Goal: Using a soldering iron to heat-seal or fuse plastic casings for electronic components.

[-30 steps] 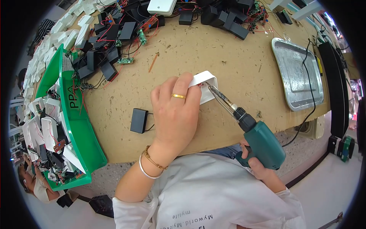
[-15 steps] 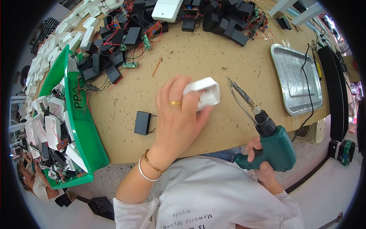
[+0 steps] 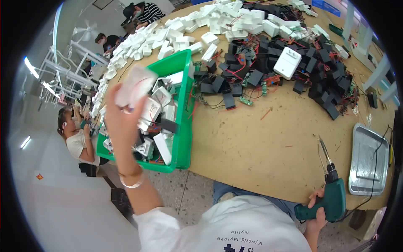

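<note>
My left hand has swung away from the middle of the counter and now hangs over the green bin at the counter's left edge, fingers closed around the white plastic housing. My right hand has pulled the green electric screwdriver back to the near edge, fist wrapped tight on its grip. I should lower the housing close before letting go, so it settles among the others rather than bouncing out.

No packages, signs or screens seen from my bench; only a small orange floor label, far left.
</note>
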A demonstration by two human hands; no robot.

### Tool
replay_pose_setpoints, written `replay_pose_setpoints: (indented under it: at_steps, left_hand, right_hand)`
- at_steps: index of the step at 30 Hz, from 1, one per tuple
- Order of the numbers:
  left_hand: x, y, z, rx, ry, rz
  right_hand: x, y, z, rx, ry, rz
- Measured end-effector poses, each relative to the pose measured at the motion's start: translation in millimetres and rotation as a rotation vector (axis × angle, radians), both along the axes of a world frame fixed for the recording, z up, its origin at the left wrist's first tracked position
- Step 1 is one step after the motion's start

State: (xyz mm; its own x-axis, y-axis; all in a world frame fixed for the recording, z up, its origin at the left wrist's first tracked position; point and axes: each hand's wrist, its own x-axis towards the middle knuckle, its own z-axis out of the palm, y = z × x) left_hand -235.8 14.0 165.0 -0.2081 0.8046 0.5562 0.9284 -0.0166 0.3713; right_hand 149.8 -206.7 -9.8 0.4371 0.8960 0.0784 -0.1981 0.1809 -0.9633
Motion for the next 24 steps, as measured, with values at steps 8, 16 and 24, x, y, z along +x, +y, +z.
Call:
replay_pose_setpoints:
  at_steps: [8, 16, 24]
  left_hand:
    - [-12.3, 85.4, -10.8, 0.406, 0.781, -0.043]
    - [234.0, 143.1, -96.6, -0.073, 0.315, -0.668]
    - [243.3, 122.8, -89.5, -0.294, -0.553, -0.854]
  right_hand:
    - [0.2, 7.3, 2.8, -0.082, 0.054, 0.102]
    - [-8.6, 4.1, 14.3, -0.082, 0.100, 0.028]
    - [-5.5, 4.9, 3.9, 0.008, 0.086, -0.011]
